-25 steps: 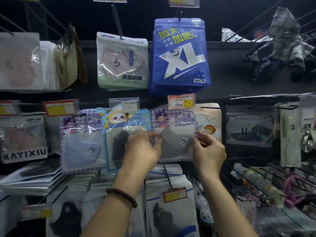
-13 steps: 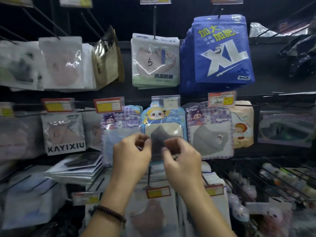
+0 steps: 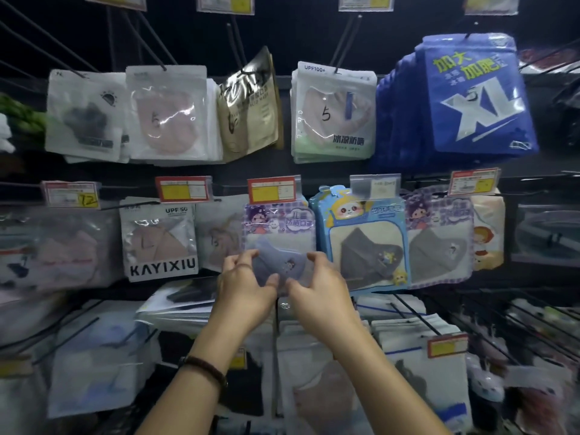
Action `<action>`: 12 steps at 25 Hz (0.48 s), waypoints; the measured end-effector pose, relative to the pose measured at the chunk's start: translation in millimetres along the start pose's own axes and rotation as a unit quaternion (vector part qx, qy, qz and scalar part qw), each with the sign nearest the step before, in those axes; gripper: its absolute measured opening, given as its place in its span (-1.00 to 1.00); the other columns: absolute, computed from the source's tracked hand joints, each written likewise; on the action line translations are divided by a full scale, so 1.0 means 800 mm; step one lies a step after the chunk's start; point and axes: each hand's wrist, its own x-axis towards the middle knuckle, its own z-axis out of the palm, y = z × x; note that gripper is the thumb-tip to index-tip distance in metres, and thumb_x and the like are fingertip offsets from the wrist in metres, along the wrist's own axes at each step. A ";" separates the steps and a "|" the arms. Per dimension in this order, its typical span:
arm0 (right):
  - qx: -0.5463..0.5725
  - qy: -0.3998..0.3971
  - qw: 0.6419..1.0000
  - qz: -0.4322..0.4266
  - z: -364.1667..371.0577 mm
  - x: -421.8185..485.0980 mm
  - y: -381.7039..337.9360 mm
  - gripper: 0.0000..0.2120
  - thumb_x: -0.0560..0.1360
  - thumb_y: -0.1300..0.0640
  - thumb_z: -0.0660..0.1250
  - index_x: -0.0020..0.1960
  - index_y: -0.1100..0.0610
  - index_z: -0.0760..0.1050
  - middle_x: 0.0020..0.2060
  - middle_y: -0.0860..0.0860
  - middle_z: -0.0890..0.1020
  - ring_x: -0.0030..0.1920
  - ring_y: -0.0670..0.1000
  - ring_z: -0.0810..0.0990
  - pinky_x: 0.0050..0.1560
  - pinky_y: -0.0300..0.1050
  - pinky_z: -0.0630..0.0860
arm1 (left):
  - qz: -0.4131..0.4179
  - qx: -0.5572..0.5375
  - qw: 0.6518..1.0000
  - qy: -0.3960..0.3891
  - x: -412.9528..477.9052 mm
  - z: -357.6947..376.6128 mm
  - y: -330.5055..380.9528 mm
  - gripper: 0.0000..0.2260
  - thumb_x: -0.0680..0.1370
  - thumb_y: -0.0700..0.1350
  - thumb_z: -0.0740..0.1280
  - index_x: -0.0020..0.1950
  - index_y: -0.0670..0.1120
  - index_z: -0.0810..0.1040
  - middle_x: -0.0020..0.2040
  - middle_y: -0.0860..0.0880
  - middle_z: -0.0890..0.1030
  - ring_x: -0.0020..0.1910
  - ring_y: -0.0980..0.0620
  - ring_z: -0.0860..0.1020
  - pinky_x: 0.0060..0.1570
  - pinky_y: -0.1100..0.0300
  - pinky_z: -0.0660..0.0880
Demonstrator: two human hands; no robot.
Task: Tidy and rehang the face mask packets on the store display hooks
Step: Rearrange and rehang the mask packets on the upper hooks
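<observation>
Shifted left from the panda pkt (image 3: pixel 361 237) to the purple kids' mask pkt (image 3: pixel 279 224), mid-frame, hanging on its hook. L hand (image 3: pixel 248 290) & R hand (image 3: pixel 320 293) both pinch its lower edge. Prob squaring it next.

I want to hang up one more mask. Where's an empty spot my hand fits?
A narrow dark gap runs between the gold packet and the UPF100+ packet. A bare strip of back panel lies under that packet, above the price tags. The middle row around the purple packet is overlapped and crowded.
</observation>
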 end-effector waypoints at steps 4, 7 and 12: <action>0.022 0.005 0.999 0.042 0.015 -0.003 0.000 -0.24 0.58 0.03 0.40 0.69 0.13 0.17 0.52 0.12 0.51 0.50 0.17 0.50 0.50 0.03 0.43 | -0.008 -0.054 0.998 -0.015 0.015 -0.007 -0.007 -0.48 0.61 0.07 0.47 0.53 0.07 0.42 0.51 -0.03 0.41 0.31 -0.04 0.47 0.21 0.14 0.43; 0.018 0.002 0.998 0.056 0.021 -0.005 -0.010 -0.31 0.60 0.06 0.39 0.66 0.12 0.24 0.47 0.08 0.56 0.48 0.17 0.52 0.38 -0.09 0.44 | -0.007 -0.088 0.996 -0.021 0.021 -0.011 -0.017 -0.55 0.60 0.05 0.49 0.46 0.08 0.47 0.44 -0.03 0.50 0.14 0.05 0.47 0.04 0.19 0.46; 0.016 0.029 0.997 0.068 0.037 -0.010 -0.014 -0.24 0.58 0.01 0.39 0.71 0.11 0.18 0.53 0.12 0.52 0.52 0.18 0.49 0.51 0.03 0.45 | -0.019 -0.137 0.990 0.000 0.024 -0.012 -0.023 -0.56 0.60 0.02 0.49 0.45 0.06 0.49 0.39 -0.03 0.56 0.14 0.04 0.53 -0.07 0.28 0.43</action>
